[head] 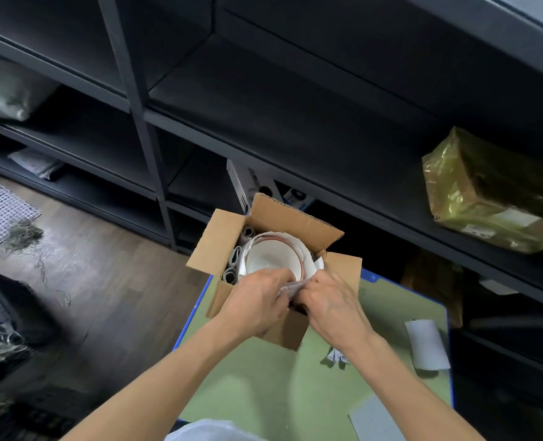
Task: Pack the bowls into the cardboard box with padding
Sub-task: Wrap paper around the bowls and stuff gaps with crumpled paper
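Head view: the left hand (257,302) and the right hand (332,300) meet over the near edge of the cardboard box (214,249), knuckles almost touching, both with fingers curled down onto a white padding sheet (292,286) that is bunched between them; each hand pinches a fold of it, though the fingertips themselves are hidden under the knuckles and the sheet. Just beyond the fingers sits a white bowl (271,259) with a reddish-brown rim, upright and mouth up inside the box, with more white wrapping round its far and right sides and what looks like a second rim showing just behind it. Along the left inner wall of the box stand rolls of padding (236,254), wedged between the bowl and the cardboard. The four flaps of the box stand open and splay outward. The box rests on the far left corner of a green-topped table (264,386) with a blue edge. On the table to the right lie a crumpled scrap (333,356) beside the right wrist, a curled paper sheet (426,343) near the right edge, and a flat grey sheet (375,420) at the near side. Behind the table runs dark shelving (264,100), holding a wrapped parcel (492,192) in yellowish film on the right. To the left is a wooden floor (111,281) with a white mesh mat (0,211) and loose strands of shredded filler (25,232) on its edge.
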Demonstrator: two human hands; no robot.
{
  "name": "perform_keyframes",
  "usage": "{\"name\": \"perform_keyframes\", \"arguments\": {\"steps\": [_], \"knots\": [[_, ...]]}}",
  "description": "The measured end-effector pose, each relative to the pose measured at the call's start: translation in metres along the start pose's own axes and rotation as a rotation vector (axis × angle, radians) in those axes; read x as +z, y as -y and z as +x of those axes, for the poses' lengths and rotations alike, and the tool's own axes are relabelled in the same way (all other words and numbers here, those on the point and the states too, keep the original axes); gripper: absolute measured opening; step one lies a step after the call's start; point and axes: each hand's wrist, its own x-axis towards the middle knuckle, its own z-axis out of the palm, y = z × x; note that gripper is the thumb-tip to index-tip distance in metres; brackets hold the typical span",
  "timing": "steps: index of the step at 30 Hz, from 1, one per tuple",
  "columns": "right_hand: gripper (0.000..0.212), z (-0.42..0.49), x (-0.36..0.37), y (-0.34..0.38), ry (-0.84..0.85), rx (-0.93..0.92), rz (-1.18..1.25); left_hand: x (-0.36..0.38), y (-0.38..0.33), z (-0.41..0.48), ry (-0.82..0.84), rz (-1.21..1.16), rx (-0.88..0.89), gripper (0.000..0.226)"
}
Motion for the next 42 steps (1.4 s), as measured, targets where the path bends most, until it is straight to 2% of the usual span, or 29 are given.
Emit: {"name": "perform_keyframes", "arguments": {"steps": [5, 10, 16, 24, 28, 33, 38, 42], "knots": [[0.018, -0.013, -0.016, 0.001, 0.003, 0.049, 0.024, -0.001, 0.001, -0.001, -0.008, 0.009, 0.018, 0.011], [0.047, -0.025, -0.012, 0.008, 0.106, 0.055, 0.028, 0.000, 0.002, -0.001, -0.024, 0.021, 0.055, 0.011], [0.047, -0.030, -0.005, 0.011, 0.064, 0.097, 0.023, -0.001, 0.002, -0.002, -0.026, 0.022, 0.071, 0.011], [0.030, -0.053, -0.002, 0.013, -0.078, 0.117, 0.162, -0.004, -0.003, -0.006, -0.039, -0.008, 0.072, 0.016], [0.019, -0.071, 0.004, 0.013, -0.279, 0.149, 0.356, -0.009, -0.013, -0.013, -0.076, -0.056, 0.101, 0.025], [0.018, -0.093, 0.013, 0.007, -0.442, 0.232, 0.452, -0.011, -0.026, -0.023, -0.148, -0.104, 0.077, 0.020], [0.018, -0.121, 0.030, -0.007, -0.478, 0.300, 0.516, -0.006, -0.043, -0.032, -0.209, -0.002, 0.071, 0.006], [0.019, -0.145, 0.044, -0.017, -0.437, 0.368, 0.536, 0.004, -0.064, -0.036, -0.144, 0.015, 0.167, 0.005]]}}
